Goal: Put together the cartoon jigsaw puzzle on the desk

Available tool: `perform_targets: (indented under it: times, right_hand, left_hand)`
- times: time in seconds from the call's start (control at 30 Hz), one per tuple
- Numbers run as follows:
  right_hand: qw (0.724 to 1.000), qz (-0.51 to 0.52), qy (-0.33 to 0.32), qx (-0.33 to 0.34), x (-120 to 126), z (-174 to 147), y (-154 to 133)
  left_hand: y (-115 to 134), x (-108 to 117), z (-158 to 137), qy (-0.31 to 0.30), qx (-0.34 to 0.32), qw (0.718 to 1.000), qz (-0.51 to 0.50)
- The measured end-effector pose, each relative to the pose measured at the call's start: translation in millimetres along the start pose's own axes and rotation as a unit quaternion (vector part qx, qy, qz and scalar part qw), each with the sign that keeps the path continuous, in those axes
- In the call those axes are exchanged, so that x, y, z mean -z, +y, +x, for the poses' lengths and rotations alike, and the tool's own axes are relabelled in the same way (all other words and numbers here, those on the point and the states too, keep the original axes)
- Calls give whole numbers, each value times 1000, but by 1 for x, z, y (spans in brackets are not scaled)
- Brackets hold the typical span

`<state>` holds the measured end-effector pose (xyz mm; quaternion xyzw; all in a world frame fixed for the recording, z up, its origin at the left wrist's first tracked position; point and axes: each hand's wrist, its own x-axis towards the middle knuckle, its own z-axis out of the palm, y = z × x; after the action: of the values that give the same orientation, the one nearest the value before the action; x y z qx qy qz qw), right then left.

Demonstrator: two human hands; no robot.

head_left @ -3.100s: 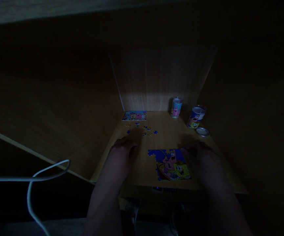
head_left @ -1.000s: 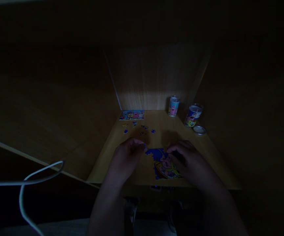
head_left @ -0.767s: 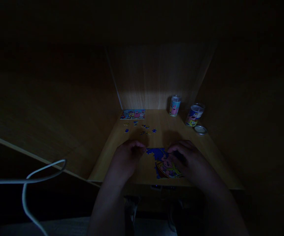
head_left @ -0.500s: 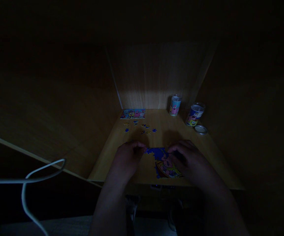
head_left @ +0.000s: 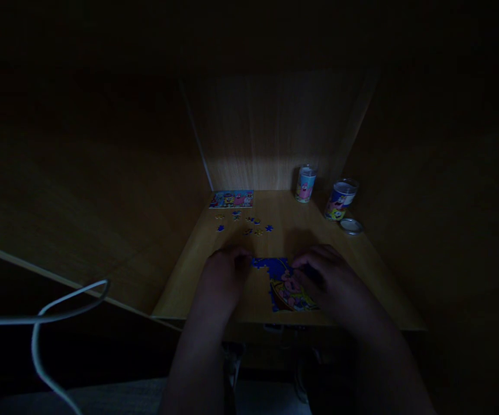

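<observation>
A partly joined jigsaw puzzle (head_left: 290,288), blue along the top with pink and yellow cartoon figures, lies flat near the front of the wooden surface. A narrow strip of blue pieces (head_left: 259,263) juts out from its upper left. At the end of that strip, my left hand (head_left: 225,276) is closed, thumb and forefinger pinched at the outermost piece. My right hand (head_left: 325,276) has its fingers bent together at the puzzle's upper right edge, covering that side. Dim light hides exactly what lies between the fingertips.
Several loose puzzle pieces (head_left: 249,219) lie beyond my left hand. A cartoon picture card (head_left: 232,199) rests at the back left. Two printed cans, one farther back (head_left: 304,185) and one nearer (head_left: 339,202), stand right, beside a round lid (head_left: 351,226). A white cable (head_left: 37,340) hangs left.
My left fingertips have drawn back slightly to the left from the strip's end, baring more of its blue piece. My right hand stays at the puzzle's edge. The view has shifted a little.
</observation>
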<state>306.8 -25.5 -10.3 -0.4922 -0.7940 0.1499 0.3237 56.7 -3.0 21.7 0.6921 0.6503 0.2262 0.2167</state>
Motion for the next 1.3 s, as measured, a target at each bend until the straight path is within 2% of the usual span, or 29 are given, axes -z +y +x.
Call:
perform_targets:
  times: [0.2, 0.3, 0.5, 1.13, 1.3]
  right_hand:
    - [1000, 3, 2, 0, 0, 0, 1]
    - [1000, -1, 2, 0, 1, 1, 0]
    - [1000, -5, -7, 17, 2, 2, -2]
    - [1000, -8, -12, 21, 1, 3, -4]
    - [1000, -5, -13, 19, 1, 3, -4]
  left_hand:
    - [-3, 1, 0, 21, -15, 1000, 8]
    - [-9, 4, -1, 22, -59, 998, 19]
    - [-18, 5, -1, -19, -135, 990, 26]
    - [-18, 7, 0, -35, -137, 990, -3]
    - [-17, 6, 0, -28, -160, 987, -1]
